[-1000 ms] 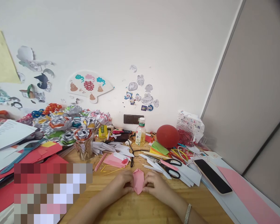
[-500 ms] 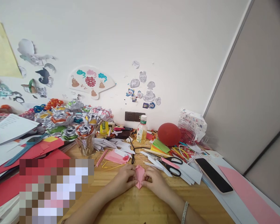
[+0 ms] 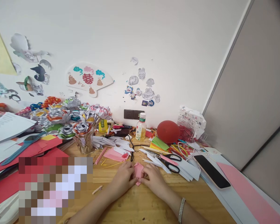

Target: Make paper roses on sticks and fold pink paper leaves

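A small folded piece of pink paper (image 3: 138, 169) lies on the wooden table between my two hands, its edges creased inward. My left hand (image 3: 126, 175) grips its left side, thumb near the lower end and fingers curled. On the other side, my right hand (image 3: 151, 175) pinches the paper's right edge with thumb and forefinger. Both thumbs almost meet at the lower fold. Just beyond the hands lies a stack of pink paper (image 3: 115, 154). Black-handled scissors (image 3: 172, 163) rest on white paper strips at the right.
Paper flowers (image 3: 82, 127) stand in a clear cup (image 3: 84, 144) at the back left. A drink bottle (image 3: 140, 127), a red balloon (image 3: 168, 132) and green paper (image 3: 160, 142) line the back. A phone (image 3: 212, 171) lies right; a blue watch (image 3: 25, 146) sits on red paper at left.
My thumbs have drawn closer together over the paper's lower end. The view has shifted slightly, and a small pale stick now shows beside my left forearm.
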### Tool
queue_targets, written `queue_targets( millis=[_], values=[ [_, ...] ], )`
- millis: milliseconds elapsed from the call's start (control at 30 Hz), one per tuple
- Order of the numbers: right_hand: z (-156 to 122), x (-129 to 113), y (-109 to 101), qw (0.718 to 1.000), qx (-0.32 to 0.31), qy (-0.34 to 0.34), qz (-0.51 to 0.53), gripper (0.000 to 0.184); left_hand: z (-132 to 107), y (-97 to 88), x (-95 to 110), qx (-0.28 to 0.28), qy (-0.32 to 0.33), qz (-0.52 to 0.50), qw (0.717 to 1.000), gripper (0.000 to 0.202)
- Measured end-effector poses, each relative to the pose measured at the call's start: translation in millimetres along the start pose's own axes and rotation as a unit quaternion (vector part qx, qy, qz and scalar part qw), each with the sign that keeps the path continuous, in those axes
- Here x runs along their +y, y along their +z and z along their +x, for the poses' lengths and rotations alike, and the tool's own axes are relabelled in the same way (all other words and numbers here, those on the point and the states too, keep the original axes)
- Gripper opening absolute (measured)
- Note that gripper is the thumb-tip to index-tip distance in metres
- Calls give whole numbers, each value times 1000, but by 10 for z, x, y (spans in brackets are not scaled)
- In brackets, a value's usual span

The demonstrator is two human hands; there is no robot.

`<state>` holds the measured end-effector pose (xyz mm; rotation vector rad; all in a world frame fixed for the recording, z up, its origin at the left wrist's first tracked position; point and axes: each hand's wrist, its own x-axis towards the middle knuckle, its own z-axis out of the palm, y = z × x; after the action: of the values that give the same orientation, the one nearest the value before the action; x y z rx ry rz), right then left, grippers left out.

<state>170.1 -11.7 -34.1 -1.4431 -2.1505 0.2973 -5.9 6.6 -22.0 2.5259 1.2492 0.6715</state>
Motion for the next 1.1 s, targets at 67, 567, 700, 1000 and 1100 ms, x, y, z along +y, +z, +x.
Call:
queue_targets(
  millis=[67,567,700,1000,1100],
  values=[
    [-2,4,11,1000,2,-3,-5,18,-5,13,14,5,-10,14,1000,10],
    [-70,-75,35,1000,20,20,4,22,-12,49,14,7,-36,26,999,10],
    [-112,-95,22,1000,13,18,10,26,-16,52,3,0,-43,28,999,7],
    [-97,-49,55,998,43,47,26,11,-31,30,30,10,-47,83,995,9],
    [-84,3,55,996,66,66,5,14,-42,20,46,3,-64,98,993,15]
  ],
)
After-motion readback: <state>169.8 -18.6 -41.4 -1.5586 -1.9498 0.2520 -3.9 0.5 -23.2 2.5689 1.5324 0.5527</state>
